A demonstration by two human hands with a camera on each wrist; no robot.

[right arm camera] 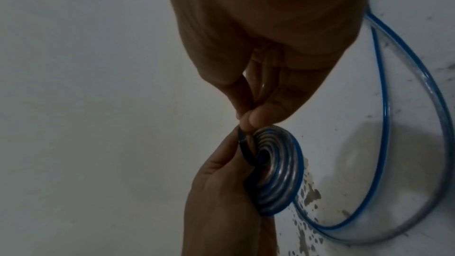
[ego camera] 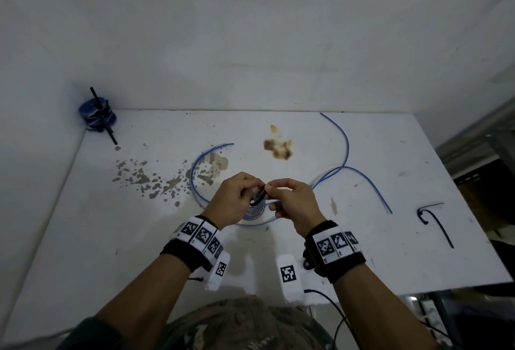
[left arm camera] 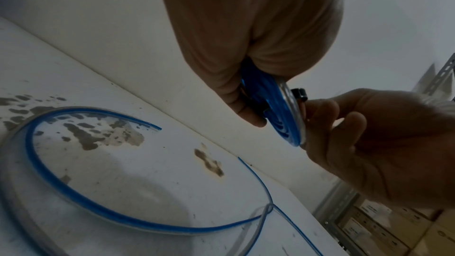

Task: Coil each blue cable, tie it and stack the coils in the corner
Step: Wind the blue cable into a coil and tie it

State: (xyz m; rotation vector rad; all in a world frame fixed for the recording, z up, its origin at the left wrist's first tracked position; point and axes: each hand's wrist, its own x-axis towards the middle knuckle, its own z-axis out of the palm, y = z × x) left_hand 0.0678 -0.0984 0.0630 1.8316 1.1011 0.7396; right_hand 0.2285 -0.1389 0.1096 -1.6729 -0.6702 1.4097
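Observation:
A flat spiral coil of blue cable [ego camera: 254,212] [left arm camera: 275,112] [right arm camera: 278,168] is held above the white table [ego camera: 111,224]. My left hand [ego camera: 246,191] [left arm camera: 246,104] [right arm camera: 221,178] grips the coil by its edge. A black tie [ego camera: 259,195] [right arm camera: 243,148] loops through the coil's centre. My right hand [ego camera: 274,188] [left arm camera: 320,110] [right arm camera: 249,120] pinches the tie's end at the coil's rim between thumb and forefinger. The tie's head [left arm camera: 299,94] sticks out beside the coil. Tied blue coils [ego camera: 97,113] are stacked in the far left corner.
Loose blue cable [ego camera: 195,174] [left arm camera: 81,198] [right arm camera: 384,108] curves over the table under my hands, and another length [ego camera: 347,146] runs to the far right. A spare black tie [ego camera: 434,222] lies near the right edge. Brown stains [ego camera: 278,146] mark the tabletop. Walls close the back and left.

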